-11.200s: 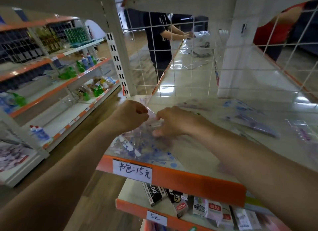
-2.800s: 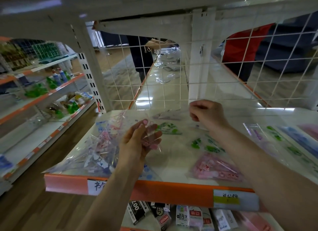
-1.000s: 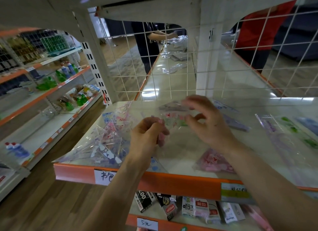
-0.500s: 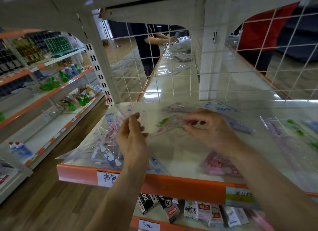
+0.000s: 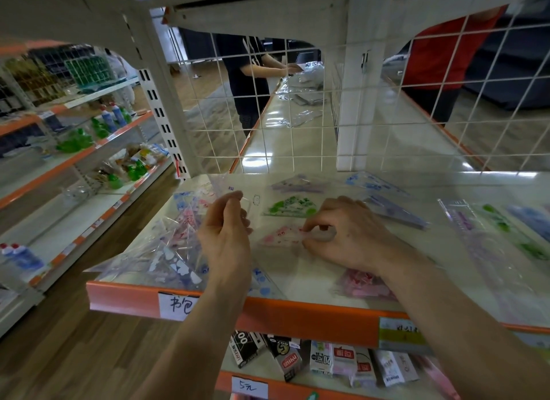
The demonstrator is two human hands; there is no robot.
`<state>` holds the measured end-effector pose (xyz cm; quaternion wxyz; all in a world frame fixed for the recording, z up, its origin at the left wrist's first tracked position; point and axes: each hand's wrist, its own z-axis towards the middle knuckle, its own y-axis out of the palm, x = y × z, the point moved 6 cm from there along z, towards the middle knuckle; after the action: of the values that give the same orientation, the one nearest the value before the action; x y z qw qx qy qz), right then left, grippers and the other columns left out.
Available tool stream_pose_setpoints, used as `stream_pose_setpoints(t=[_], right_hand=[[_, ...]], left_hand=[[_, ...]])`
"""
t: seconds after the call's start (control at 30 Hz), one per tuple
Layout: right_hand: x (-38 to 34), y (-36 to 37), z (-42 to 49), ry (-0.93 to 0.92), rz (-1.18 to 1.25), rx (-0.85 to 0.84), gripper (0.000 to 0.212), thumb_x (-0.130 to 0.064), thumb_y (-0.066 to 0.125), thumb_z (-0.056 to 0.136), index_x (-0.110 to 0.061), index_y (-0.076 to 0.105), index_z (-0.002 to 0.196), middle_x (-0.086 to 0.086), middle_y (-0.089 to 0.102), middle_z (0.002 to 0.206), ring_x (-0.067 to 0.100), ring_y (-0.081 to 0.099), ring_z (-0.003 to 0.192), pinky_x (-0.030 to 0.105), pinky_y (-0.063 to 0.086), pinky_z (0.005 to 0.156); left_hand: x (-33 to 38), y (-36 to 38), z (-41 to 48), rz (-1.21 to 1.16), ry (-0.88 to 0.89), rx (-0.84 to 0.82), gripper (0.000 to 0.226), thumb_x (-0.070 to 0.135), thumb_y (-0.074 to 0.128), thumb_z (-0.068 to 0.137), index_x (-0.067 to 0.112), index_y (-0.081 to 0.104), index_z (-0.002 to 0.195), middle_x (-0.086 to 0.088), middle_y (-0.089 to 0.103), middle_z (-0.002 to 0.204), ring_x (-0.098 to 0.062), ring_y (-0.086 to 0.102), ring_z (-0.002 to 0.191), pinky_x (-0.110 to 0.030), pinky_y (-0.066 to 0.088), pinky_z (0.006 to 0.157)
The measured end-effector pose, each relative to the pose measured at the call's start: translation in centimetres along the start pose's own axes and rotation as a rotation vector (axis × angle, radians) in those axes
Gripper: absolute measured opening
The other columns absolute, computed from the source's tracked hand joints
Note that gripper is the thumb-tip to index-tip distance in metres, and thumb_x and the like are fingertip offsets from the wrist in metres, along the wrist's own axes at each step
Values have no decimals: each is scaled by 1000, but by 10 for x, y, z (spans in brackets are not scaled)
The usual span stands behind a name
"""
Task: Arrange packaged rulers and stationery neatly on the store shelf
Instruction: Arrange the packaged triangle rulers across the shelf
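Note:
A clear packet (image 5: 279, 221) holding green- and pink-printed set squares is stretched between my hands over the white store shelf (image 5: 315, 283). My left hand (image 5: 226, 236) pinches its upper left corner. My right hand (image 5: 345, 236) pinches its lower right edge by the pink piece. A loose heap of packaged rulers (image 5: 160, 250) lies at the shelf's left end. A pink packet (image 5: 366, 283) sits under my right forearm. Blue and purple packets (image 5: 387, 203) lie behind, and long ruler packets (image 5: 500, 236) at the right.
A white wire grid (image 5: 268, 102) backs the shelf under a low upper shelf. The orange front edge (image 5: 297, 313) carries price labels. Small boxes (image 5: 327, 361) fill the shelf below. Two people stand beyond the grid. Side shelves with bottles (image 5: 113, 119) line the left aisle.
Both hands have come lower and closer to the shelf with the packet between them. My right hand's pinch has shifted toward the pink piece.

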<state>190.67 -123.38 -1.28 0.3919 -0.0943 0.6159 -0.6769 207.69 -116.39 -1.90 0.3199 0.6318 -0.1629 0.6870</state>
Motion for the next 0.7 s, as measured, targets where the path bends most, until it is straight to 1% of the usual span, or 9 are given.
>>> stream_pose_setpoints(t=[0.07,0.17,0.2,0.27,0.37,0.43,0.5,0.63,0.7], right_hand=[[1,2,0,-1,-13,-5,28,-52,58,83,-36,66,105,-15,48,95,9,44,96,30,33,89],[3,5,2,-4,-5,-23,25,-50,59,85,-34,67,102,-12,50,97,10,45,95,32,36,92],[2,4,3,-14,3,-4,25,-49,59,85,-33,67,102,-11,52,97,10,47,95,33,37,91],[-2,-4,2,-41,81,95,23,-43,60,86,-28,68,102,-12,56,95,9,51,92,31,41,85],[-6,-15,-2,-29,316,194,24,-35,62,86,-23,68,106,-16,61,91,1,57,89,17,43,79],[-6,-14,-2,-7,400,195,25,-31,64,87,-24,66,111,-23,60,89,-10,57,86,4,39,78],[-3,-13,-2,15,466,224,23,-25,65,87,-24,67,110,-27,58,84,-18,55,81,-3,37,73],[3,-13,0,45,517,285,21,-18,62,89,-25,67,109,-25,58,80,-16,54,76,4,41,67],[3,-13,0,27,519,298,26,-19,63,88,-25,65,113,-21,58,80,-12,55,76,8,44,69]], left_hand=[[0,0,-1,-16,-12,-17,19,12,51,94,16,69,94,-1,59,73,-11,54,69,-23,45,59],[1,2,-2,-9,-9,-64,13,9,55,92,13,67,94,-1,65,76,-6,58,66,-24,47,62],[2,3,-2,-5,-15,-94,10,9,57,91,11,66,94,-1,68,77,-5,59,65,-23,48,62],[1,9,-4,-50,-61,-182,4,6,60,88,8,63,89,-5,70,79,-8,60,63,-25,50,62],[0,19,-7,-163,-148,-305,9,2,63,85,7,59,80,-12,71,83,-17,62,63,-28,54,61],[-1,24,-9,-203,-181,-349,8,1,62,86,5,58,79,-15,70,84,-21,65,65,-30,56,63],[-2,26,-10,-211,-195,-377,7,4,59,89,4,58,82,-16,70,83,-22,66,66,-32,57,64],[-6,19,-6,-197,-213,-304,6,9,58,91,7,62,86,-10,68,77,-20,64,65,-31,56,64],[-7,16,-5,-153,-197,-274,4,8,59,90,8,62,87,-8,67,77,-18,62,64,-29,55,63]])
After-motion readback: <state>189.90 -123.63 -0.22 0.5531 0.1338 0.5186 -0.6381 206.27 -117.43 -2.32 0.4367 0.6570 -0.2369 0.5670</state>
